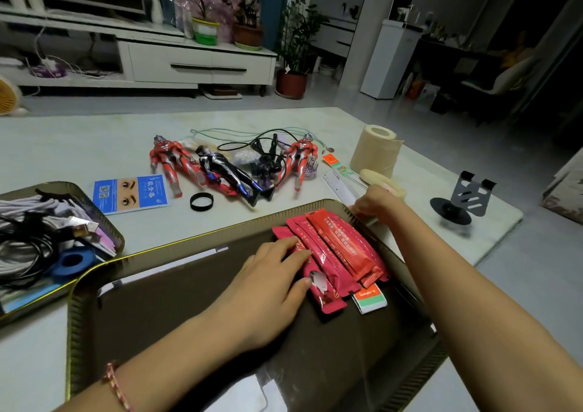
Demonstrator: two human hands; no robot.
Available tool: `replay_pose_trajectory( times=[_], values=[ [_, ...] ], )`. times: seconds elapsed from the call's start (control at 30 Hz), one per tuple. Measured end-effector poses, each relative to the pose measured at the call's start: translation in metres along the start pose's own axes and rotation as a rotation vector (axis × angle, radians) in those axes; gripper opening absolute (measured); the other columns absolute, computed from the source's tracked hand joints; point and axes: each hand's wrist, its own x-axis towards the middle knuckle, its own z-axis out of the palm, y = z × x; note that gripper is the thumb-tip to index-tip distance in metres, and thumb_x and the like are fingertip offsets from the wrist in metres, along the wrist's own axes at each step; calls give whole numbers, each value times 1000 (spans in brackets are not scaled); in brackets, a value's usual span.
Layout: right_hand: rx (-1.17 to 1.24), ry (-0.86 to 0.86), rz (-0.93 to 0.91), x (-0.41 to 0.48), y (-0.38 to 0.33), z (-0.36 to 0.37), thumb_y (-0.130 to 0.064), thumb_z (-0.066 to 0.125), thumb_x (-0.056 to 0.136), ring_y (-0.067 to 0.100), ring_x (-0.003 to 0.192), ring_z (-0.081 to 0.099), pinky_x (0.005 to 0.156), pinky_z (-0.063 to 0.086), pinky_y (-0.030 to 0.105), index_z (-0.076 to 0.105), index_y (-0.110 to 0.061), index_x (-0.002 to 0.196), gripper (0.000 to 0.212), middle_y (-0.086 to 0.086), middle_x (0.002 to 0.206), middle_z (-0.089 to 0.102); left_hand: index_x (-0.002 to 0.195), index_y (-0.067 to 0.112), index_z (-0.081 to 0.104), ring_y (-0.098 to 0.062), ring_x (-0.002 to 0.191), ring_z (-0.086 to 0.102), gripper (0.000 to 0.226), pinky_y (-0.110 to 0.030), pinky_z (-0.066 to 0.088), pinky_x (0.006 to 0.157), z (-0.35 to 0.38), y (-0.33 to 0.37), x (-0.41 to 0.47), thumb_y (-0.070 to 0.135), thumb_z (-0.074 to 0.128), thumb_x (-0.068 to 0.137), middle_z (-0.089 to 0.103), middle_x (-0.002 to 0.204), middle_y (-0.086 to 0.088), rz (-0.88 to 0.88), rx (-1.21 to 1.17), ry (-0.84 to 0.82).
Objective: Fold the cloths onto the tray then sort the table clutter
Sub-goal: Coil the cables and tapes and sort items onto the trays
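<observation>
Counter (94, 146), pale marble top, carrying everything listed. Large tray (173, 301), dark base with gold ribbed rim, nearest the person; contents: a fan of red sachets (337, 247) at its right side and one small green-and-white packet (370, 298) just beside their near ends. Second tray (110, 225), same make, at the left edge; contents: grey and lilac cloths (41, 210) in a heap, a coiled black cable (28, 247) over them, a blue tape roll (72, 262). Left hand (268, 273), fingers straight, lying flat on the leftmost sachets. Right hand (375, 203) at the large tray's far right corner, fingers curled out of sight; whether it grips anything cannot be told. Loose on the counter beyond the trays: paper roll (377, 148) standing upright, phone stand (463, 200), three toy figures (227, 172) lying tangled with black cords, blue eyebrow card (131, 192), clear ruler (339, 186), black ring (202, 202)
</observation>
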Motion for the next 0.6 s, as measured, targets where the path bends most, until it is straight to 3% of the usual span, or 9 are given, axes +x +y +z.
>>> replay_pose_trajectory(
  times=[0.03, 0.1, 0.17, 0.23, 0.33, 0.4, 0.5, 0.6],
  values=[
    [9, -1, -47, 0, 4, 6, -16, 55, 92, 16, 65, 50, 61, 41, 29, 55, -1, 101, 18, 16, 98, 58, 147, 28, 22, -7, 139, 10, 70, -21, 10, 113, 0, 0, 0, 51, 13, 81, 13, 152, 11, 1, 2, -4],
    [151, 130, -139, 0, 13, 15, -8, 58, 85, 18, 68, 48, 60, 37, 29, 51, -7, 84, 7, 16, 101, 57, 147, 28, 22, -7, 139, 11, 70, -21, 10, 113, 0, -1, 0, 51, 13, 81, 14, 152, 11, 2, 5, -4],
    [294, 263, -242, -7, 25, 15, -5, 51, 86, 25, 89, 53, 71, 37, 27, 56, -4, 103, 18, 10, 106, 57, 147, 27, 22, -8, 139, 12, 63, -21, 11, 113, 0, -1, 0, 50, 16, 88, 14, 152, 10, 2, 2, 2],
    [328, 354, -380, -27, 35, 7, -6, 47, 87, 24, 88, 55, 75, 41, 29, 57, -5, 117, 31, 11, 108, 61, 147, 26, 22, -8, 139, 12, 57, -22, 11, 113, 0, -2, -1, 47, 21, 94, 14, 153, 9, 4, -9, 9],
    [183, 419, -565, -67, 58, -2, -6, 52, 88, 18, 76, 54, 68, 37, 25, 61, -9, 113, 28, 10, 95, 64, 147, 26, 22, -8, 139, 11, 65, -22, 11, 112, 1, -3, -1, 53, 18, 87, 14, 153, 10, 6, -10, -1],
    [1, 433, -641, -92, 76, 2, -4, 52, 87, 23, 86, 57, 71, 38, 28, 60, -9, 114, 29, 11, 99, 62, 147, 27, 22, -8, 139, 11, 77, -22, 10, 112, 1, -3, -1, 58, 11, 78, 14, 153, 10, -2, -4, -4],
    [-228, 390, -587, -109, 92, 10, -9, 47, 91, 30, 102, 54, 79, 41, 36, 52, -11, 122, 32, 12, 111, 54, 146, 26, 25, -8, 140, 11, 87, -20, 9, 112, 1, -4, 0, 65, 4, 71, 16, 153, 8, -2, -13, 15],
    [-210, 326, -502, -110, 94, 14, -12, 45, 92, 31, 106, 53, 81, 42, 36, 51, -9, 121, 30, 13, 115, 55, 145, 24, 29, -9, 139, 14, 97, -14, 7, 108, 0, -4, -1, 66, 0, 63, 21, 152, 6, -1, -25, 36]
  ],
)
